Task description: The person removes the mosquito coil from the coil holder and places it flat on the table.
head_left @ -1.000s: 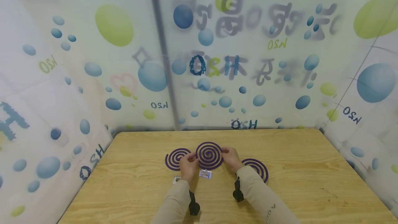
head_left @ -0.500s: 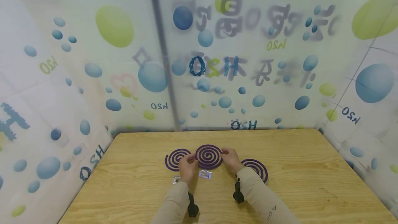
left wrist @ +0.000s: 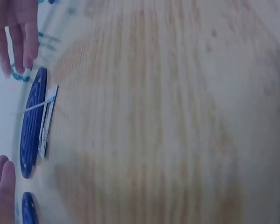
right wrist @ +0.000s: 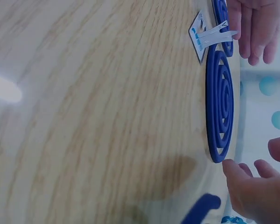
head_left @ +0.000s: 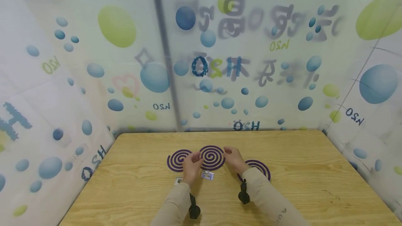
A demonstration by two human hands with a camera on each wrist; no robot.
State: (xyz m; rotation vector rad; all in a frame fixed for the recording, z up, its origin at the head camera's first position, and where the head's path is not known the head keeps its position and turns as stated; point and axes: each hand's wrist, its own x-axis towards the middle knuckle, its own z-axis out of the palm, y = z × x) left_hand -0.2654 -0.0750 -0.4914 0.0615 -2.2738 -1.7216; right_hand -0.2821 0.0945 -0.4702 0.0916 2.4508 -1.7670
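Three purple spiral mosquito coils lie flat on the wooden table: a middle coil (head_left: 211,156), a left coil (head_left: 180,160) and a right coil (head_left: 263,171). My left hand (head_left: 192,167) hovers between the left and middle coils, covering part of the left one; its fingers are extended and grip nothing. On the other side my right hand (head_left: 235,159) has loosely spread fingers, with a fingertip beside the middle coil's edge; whether it touches cannot be told. My right sleeve hides part of the right coil. A small metal coil stand (head_left: 207,175) lies before the middle coil.
Another small metal stand (head_left: 178,180) lies before the left coil, partly behind my left hand. The table (head_left: 314,170) reaches back to a printed curtain wall (head_left: 267,79), with curtain walls at both sides.
The middle coil, held by both hands and lowered, now lies flat. My left hand has let go and drawn slightly aside; my right fingers have loosened from its edge.
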